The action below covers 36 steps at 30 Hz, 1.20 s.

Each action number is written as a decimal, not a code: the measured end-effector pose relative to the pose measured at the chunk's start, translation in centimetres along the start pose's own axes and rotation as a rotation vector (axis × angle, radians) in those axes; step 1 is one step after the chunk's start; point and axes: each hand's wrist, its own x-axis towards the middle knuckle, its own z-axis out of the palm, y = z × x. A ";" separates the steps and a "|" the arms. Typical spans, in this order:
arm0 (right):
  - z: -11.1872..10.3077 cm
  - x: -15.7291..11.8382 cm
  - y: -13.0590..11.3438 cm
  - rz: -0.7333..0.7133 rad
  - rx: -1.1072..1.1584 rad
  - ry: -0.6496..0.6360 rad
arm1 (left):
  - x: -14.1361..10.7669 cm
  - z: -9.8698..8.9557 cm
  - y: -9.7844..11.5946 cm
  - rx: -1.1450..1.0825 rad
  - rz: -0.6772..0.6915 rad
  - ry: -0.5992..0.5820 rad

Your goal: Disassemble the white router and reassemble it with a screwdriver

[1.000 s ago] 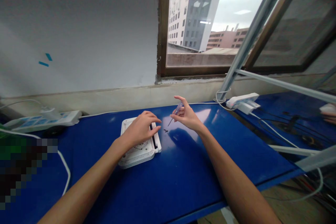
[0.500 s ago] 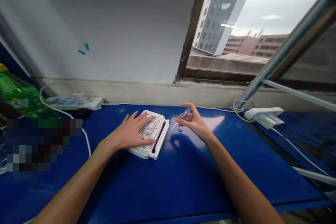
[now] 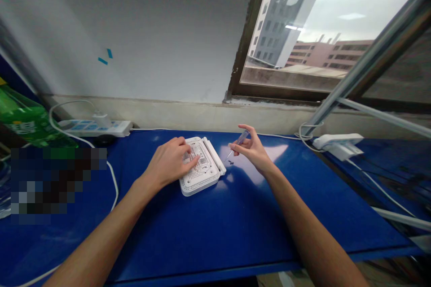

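Observation:
A white router (image 3: 205, 177) lies on the blue table with its vented, labelled underside up. Its folded white antenna (image 3: 214, 157) runs along the right side. My left hand (image 3: 170, 161) lies over the router's left part, fingers bent and thumb across its face, holding it. My right hand (image 3: 251, 150) is closed around the clear handle of a small screwdriver (image 3: 244, 135). The thin shaft points down and left, its tip beside the antenna. Tiny dark pieces, apparently screws (image 3: 230, 162), lie on the table near that tip.
A white power strip (image 3: 97, 128) with a plugged-in adapter stands against the wall. A green bottle (image 3: 27, 119) is at the left, above a pixelated patch. Another power strip (image 3: 338, 143) and a metal frame bar (image 3: 336, 94) are at the right. White cables (image 3: 112, 179) cross the table.
The router has turned on the table, its near end swinging right. My left hand's spread fingers have drawn in. My right hand has moved slightly right with the screwdriver.

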 end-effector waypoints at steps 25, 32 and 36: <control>-0.6 -0.1 0.2 0.041 -0.175 -0.094 | -0.1 2.8 0.5 -0.075 0.142 -0.083; -0.4 -0.6 0.2 0.125 -0.297 -0.372 | 0.2 1.9 -1.9 -0.180 0.276 -0.157; 0.1 -0.9 -0.3 0.139 -0.388 -0.387 | 0.2 1.8 -2.3 -0.206 0.293 -0.148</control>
